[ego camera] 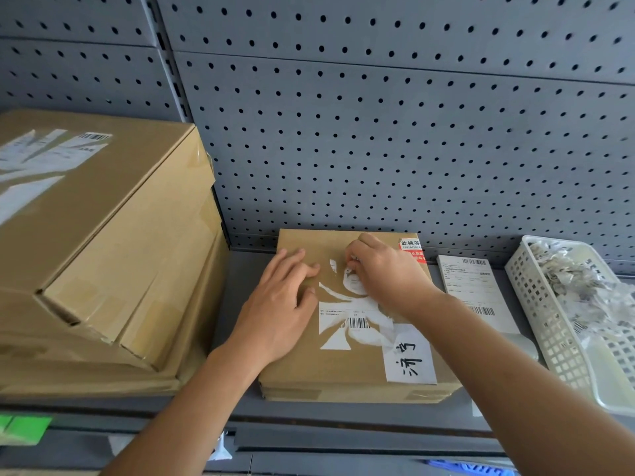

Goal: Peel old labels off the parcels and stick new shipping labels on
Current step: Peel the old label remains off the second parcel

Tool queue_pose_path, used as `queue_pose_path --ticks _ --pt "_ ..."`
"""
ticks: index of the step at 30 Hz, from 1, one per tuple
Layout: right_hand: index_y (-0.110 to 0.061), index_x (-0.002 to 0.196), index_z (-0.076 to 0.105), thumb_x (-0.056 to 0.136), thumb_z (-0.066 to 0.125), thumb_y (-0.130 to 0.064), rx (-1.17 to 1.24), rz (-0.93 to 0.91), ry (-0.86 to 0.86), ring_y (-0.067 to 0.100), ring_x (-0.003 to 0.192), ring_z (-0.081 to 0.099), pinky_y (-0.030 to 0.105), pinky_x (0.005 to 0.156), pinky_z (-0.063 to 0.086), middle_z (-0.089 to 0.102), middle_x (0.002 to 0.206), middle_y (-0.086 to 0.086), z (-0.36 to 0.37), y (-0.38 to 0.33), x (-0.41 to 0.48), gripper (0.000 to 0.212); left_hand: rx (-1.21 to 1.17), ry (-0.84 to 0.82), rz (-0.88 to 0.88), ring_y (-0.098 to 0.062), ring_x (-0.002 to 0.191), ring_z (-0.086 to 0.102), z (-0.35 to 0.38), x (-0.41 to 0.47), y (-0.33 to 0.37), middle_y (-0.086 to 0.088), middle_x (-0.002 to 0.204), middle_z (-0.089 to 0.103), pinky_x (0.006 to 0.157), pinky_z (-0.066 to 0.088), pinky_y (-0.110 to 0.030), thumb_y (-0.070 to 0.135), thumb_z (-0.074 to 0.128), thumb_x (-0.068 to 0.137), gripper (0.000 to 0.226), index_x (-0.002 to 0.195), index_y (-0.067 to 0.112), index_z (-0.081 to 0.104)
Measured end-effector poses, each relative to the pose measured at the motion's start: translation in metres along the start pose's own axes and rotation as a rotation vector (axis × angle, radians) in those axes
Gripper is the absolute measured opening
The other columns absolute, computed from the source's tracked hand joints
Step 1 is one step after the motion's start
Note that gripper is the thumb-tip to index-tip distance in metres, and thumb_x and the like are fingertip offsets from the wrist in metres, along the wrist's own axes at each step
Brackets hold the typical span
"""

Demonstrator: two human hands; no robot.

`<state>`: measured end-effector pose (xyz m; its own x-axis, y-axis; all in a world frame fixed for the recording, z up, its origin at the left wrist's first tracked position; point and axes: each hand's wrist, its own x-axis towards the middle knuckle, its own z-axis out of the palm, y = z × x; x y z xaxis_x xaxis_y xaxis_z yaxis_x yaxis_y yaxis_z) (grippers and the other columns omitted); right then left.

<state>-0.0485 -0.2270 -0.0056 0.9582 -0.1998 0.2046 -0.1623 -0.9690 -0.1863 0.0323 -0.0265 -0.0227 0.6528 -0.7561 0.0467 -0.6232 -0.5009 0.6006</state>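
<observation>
A flat brown parcel (295, 369) lies on the grey shelf, up against the pegboard. Its top carries the torn white remains of an old label (350, 317) with a barcode. A white slip with handwriting (409, 355) and a red-and-white sticker (410, 249) are also stuck on it. My left hand (278, 304) lies flat on the parcel's left half, fingers spread. My right hand (381, 273) pinches a loose scrap of the old label at its upper edge. A fresh shipping label (474, 290) lies on the shelf just right of the parcel.
A stack of large brown boxes (103, 255) with torn labels fills the left of the shelf. A white perforated basket (556, 338) holding several paper scraps stands at the right. The grey pegboard wall (378, 132) rises behind. The shelf's front edge (309, 417) runs below.
</observation>
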Motion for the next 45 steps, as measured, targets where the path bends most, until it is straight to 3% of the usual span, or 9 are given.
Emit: queue_pose_path --ticks 2,11,16,21,25,30,36,41,45 --pt "-0.015 0.103 0.058 0.096 0.049 -0.007 -0.074 0.008 -0.047 0.026 0.064 0.052 0.03 0.045 0.024 0.053 0.101 0.0 0.0 -0.003 0.001 0.014 0.004 0.0 0.0 0.006 0.15 -0.008 0.0 0.0 0.0 0.024 0.163 0.016 0.119 0.022 -0.035 0.035 0.04 0.106 0.036 0.142 0.038 0.045" --pt "-0.023 0.095 0.042 0.084 0.04 0.005 -0.049 0.102 -0.158 0.018 0.071 0.045 0.034 0.055 0.032 0.041 0.097 -0.007 -0.006 -0.005 0.001 0.03 0.005 0.001 0.002 0.007 0.15 -0.008 0.0 0.0 0.0 0.025 0.163 0.016 0.119 0.022 -0.035 0.036 0.039 0.106 0.036 0.142 0.039 0.044" --pt "-0.021 0.1 0.053 0.101 0.043 -0.016 0.145 0.119 -0.024 0.024 0.076 0.058 0.043 0.065 0.049 0.054 0.102 -0.007 -0.001 0.003 -0.006 0.011 -0.005 -0.004 -0.006 0.008 0.15 -0.008 0.0 0.0 0.0 0.026 0.163 0.015 0.119 0.024 -0.038 0.036 0.039 0.107 0.037 0.143 0.04 0.044" --pt "-0.022 0.114 0.059 0.098 0.057 -0.028 0.198 0.107 0.036 0.019 0.08 0.059 0.038 0.064 0.05 0.057 0.111 -0.009 -0.002 0.004 -0.011 0.017 -0.009 -0.007 -0.008 0.008 0.15 -0.009 -0.001 0.0 0.001 0.026 0.162 0.016 0.119 0.022 -0.036 0.034 0.04 0.106 0.036 0.142 0.039 0.044" --pt "-0.023 0.102 0.067 0.097 0.059 -0.024 0.176 0.073 0.067 0.014 0.068 0.054 0.032 0.055 0.046 0.06 0.104 -0.009 0.002 0.0 -0.009 0.009 -0.011 -0.003 -0.008 0.008 0.15 -0.008 -0.001 0.0 0.0 0.025 0.162 0.016 0.118 0.021 -0.034 0.034 0.04 0.106 0.036 0.141 0.039 0.045" --pt "-0.02 0.097 0.064 0.099 0.054 -0.021 0.178 0.12 0.071 0.021 0.074 0.06 0.035 0.056 0.045 0.06 0.102 -0.01 0.001 -0.003 -0.012 0.01 -0.011 -0.007 -0.018 0.008 0.15 -0.008 -0.001 0.0 0.001 0.026 0.162 0.016 0.118 0.024 -0.038 0.034 0.04 0.106 0.036 0.141 0.039 0.045" --pt "-0.02 0.095 0.059 0.098 0.053 -0.013 0.403 0.148 0.051 0.009 0.082 0.055 0.028 0.071 0.045 0.057 0.1 -0.015 -0.01 -0.004 -0.026 0.01 -0.014 -0.01 -0.014 0.007 0.15 -0.008 -0.001 0.001 0.001 0.026 0.162 0.016 0.119 0.023 -0.037 0.035 0.04 0.106 0.037 0.143 0.039 0.044" --pt "-0.015 0.093 0.057 0.099 0.054 -0.006 0.603 0.182 0.061 0.002 0.075 0.054 0.013 0.066 0.04 0.06 0.096 -0.002 -0.019 -0.001 -0.039 0.012 -0.012 -0.012 -0.011 0.007 0.15 -0.008 -0.001 0.0 0.0 0.026 0.162 0.016 0.12 0.022 -0.038 0.035 0.039 0.106 0.038 0.144 0.039 0.043" --pt "-0.018 0.094 0.056 0.102 0.05 -0.012 0.762 0.317 0.072 0.001 0.071 0.06 0.018 0.069 0.049 0.071 0.081 -0.003 -0.024 0.0 -0.045 0.012 -0.008 -0.011 -0.01 0.007 0.15 -0.008 -0.001 0.001 0.0 0.026 0.162 0.015 0.12 0.023 -0.04 0.037 0.039 0.106 0.038 0.144 0.04 0.043"
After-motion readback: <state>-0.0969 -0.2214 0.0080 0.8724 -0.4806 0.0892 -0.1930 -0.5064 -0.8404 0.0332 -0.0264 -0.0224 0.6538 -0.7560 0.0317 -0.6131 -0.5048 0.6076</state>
